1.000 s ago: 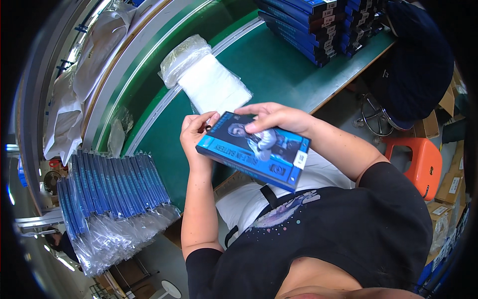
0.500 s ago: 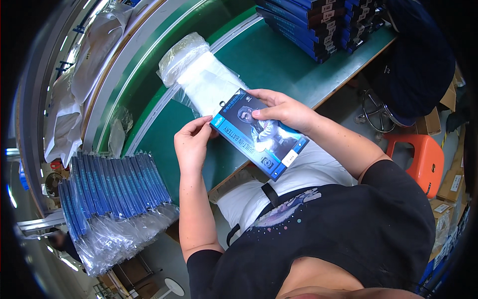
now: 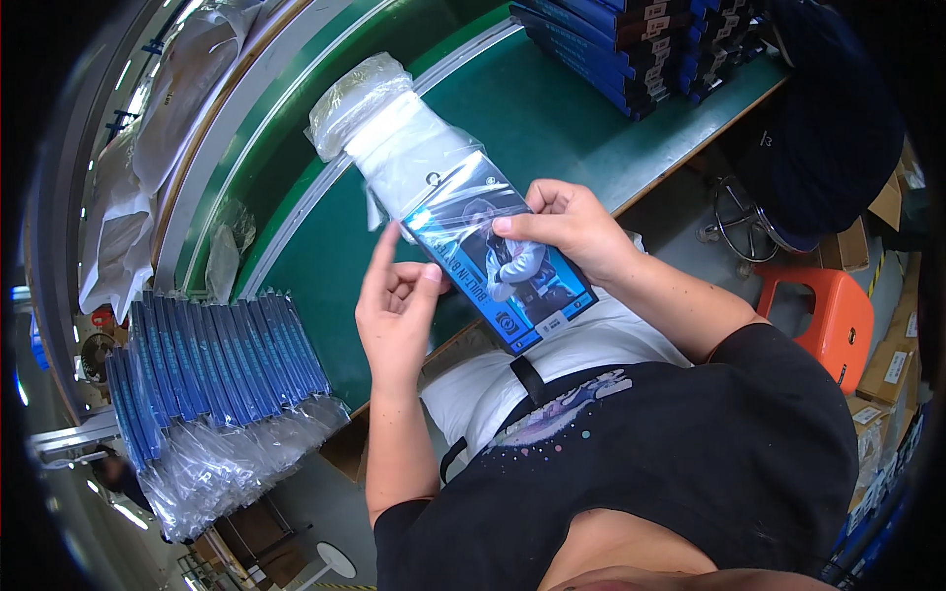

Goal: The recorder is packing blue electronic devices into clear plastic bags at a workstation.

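Note:
A flat blue and black package with a pictured figure (image 3: 527, 274) lies tilted across my lap at the table edge. My right hand (image 3: 581, 229) grips its right side, thumb on top and fingers beneath. Shiny clear film covers the far end of the package, which meets a stack of clear plastic bags (image 3: 409, 133). At the package's left edge is my left hand (image 3: 399, 295), its index finger stretched toward the far left corner and its other fingers loosely curled. The thumb stands apart from the index finger, and nothing shows between them.
Several bagged blue packages (image 3: 212, 355) stand in a row at the left, their loose film hanging toward me. Stacks of blue boxes (image 3: 601, 49) rest at the far right of the green table (image 3: 532, 108). An orange stool (image 3: 823, 320) stands at the right.
The package's far end has gone under clear film, which now glints across it. My left hand has let go of the corner and extended its index finger. My right hand keeps its grip.

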The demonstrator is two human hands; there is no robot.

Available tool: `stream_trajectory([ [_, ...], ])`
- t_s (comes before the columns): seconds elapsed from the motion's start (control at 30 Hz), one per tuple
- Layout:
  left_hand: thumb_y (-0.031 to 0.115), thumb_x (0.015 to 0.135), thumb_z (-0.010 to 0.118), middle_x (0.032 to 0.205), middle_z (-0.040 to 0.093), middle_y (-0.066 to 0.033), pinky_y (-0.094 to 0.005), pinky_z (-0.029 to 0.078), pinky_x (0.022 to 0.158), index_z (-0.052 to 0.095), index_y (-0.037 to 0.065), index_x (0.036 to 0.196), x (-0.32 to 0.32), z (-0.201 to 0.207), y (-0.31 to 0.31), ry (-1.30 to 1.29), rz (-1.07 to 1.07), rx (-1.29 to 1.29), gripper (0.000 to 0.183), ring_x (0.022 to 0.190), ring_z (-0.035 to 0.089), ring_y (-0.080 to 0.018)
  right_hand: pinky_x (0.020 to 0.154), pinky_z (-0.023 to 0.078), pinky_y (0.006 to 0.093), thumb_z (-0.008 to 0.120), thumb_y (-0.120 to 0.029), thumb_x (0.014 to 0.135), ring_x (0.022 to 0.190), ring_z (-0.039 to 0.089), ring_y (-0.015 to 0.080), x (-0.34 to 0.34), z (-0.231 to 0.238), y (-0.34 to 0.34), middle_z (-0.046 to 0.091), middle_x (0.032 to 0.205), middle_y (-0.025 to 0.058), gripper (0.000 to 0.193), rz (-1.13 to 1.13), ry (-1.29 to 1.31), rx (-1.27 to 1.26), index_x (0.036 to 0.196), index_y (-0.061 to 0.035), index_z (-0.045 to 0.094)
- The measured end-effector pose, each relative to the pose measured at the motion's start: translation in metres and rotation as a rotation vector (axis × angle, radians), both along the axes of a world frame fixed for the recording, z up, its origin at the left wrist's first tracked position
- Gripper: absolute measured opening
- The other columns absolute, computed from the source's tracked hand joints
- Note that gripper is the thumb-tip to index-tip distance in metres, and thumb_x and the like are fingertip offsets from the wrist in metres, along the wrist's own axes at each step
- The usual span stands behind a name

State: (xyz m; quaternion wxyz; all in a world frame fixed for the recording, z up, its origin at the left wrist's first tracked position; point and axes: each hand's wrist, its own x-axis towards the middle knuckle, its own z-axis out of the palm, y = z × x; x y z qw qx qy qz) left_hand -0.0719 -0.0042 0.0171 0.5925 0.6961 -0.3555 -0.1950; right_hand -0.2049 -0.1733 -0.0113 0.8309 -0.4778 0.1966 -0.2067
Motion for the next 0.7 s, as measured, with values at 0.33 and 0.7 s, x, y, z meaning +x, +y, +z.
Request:
stream_trajectory([
  [0.33, 0.015, 0.095, 0.051, 0.114, 0.061, -0.0209, -0.0446, 0.051, 0.092, 0.047, -0.009, 0.122, 0.011, -0.003, -0.012, 1.043, 0.061, -0.393, 0.037, 0.103, 0.063, -0.0305, 0.065, 0.045, 0.0237, 0.085, -0.009, 0.067, 0.082, 0.055, 0.0101, -0.008, 0.014, -0.002, 0.053, 0.09, 0.0045, 0.114, 0.529, -0.034, -0.566, 0.152, -0.009, 0.01],
  [0.7, 0.035, 0.099, 0.043, 0.129, 0.051, -0.0249, -0.0491, 0.043, 0.101, 0.042, -0.005, 0.132, -0.035, 0.015, -0.001, 0.613, -0.353, -0.195, 0.052, 0.121, 0.052, -0.0331, 0.067, 0.051, 0.0286, 0.053, 0.013, 0.081, 0.073, 0.06, 0.0149, -0.009, 0.056, -0.005, 0.063, 0.087, 0.011, 0.037, -0.498, -0.556, -0.99, 0.115, 0.0007, 0.057],
])
